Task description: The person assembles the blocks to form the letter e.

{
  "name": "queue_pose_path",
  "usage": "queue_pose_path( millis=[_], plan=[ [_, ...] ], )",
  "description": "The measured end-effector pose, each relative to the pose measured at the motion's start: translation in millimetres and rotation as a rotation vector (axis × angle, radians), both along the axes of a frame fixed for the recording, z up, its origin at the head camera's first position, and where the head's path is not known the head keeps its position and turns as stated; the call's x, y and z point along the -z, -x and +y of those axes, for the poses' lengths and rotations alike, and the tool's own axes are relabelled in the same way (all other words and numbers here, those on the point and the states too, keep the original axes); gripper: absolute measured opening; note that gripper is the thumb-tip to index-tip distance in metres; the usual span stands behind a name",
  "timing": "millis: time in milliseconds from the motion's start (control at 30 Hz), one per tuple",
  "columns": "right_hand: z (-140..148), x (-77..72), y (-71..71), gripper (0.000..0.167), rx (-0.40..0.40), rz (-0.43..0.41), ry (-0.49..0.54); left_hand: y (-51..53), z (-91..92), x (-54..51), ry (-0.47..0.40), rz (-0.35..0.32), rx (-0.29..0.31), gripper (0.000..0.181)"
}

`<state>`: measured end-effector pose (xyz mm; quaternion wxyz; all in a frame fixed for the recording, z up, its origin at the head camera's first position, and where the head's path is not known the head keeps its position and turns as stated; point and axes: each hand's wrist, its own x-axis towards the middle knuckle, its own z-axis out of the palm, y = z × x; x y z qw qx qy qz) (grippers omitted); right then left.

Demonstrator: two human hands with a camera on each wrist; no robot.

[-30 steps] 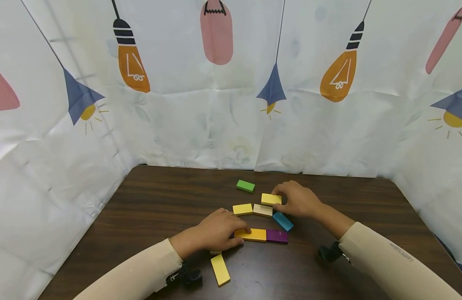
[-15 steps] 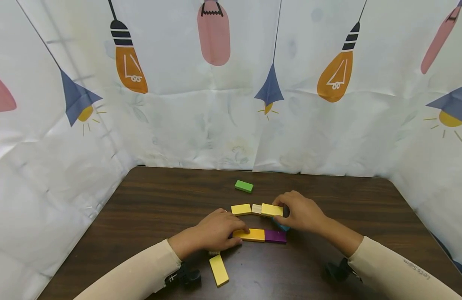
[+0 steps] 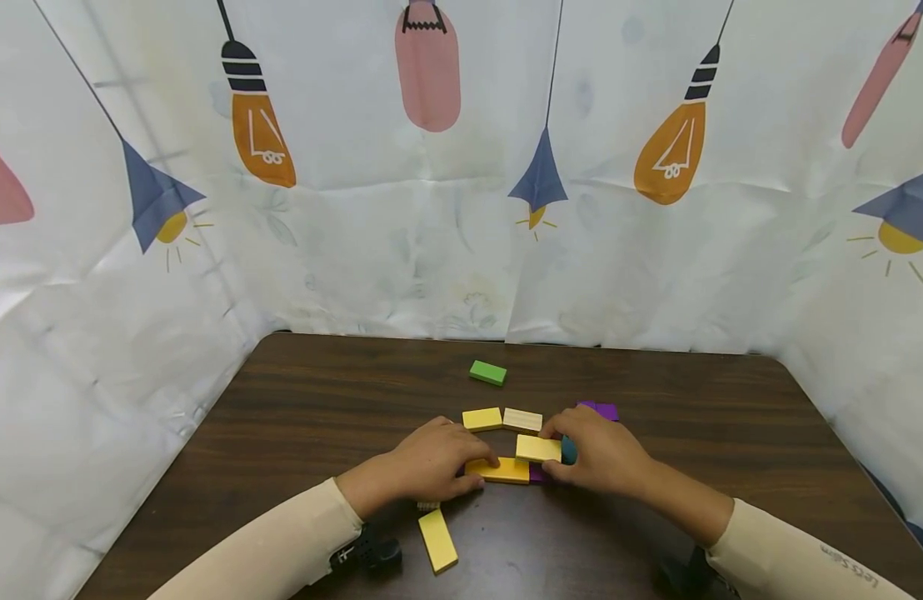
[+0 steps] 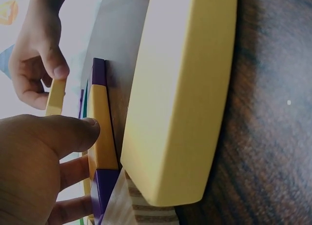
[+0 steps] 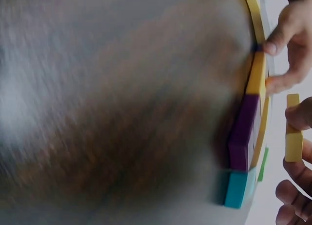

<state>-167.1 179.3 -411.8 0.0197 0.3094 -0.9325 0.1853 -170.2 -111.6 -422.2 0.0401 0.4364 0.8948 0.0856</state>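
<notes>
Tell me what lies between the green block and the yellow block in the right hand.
The head view shows the pale wood-grain block between the green block and the yellow block that the right hand pinches.

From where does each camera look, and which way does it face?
Head: on the head, forward and down at the table; left hand, right hand, sleeves show.
Left wrist: on that wrist, towards a yellow block; both hands show.
Right wrist: on that wrist, towards a purple block; both hands show.
Wrist views share the held block.
</notes>
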Motion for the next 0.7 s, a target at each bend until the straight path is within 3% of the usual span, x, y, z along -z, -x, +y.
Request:
queue_pose_path(
  millis=[400,700],
  plan=[
    [-11,5.5,-23.3,0.029,-0.071,-0.014,0.032,0.3,0.7,-1.6,0.003,0.009,0.001,0.027],
    [-16,8.8,-34.1,0.031,-0.079,-0.027,0.038,1.2,0.5,-0.4,0.005,0.0,-0.001,0.026]
  ],
)
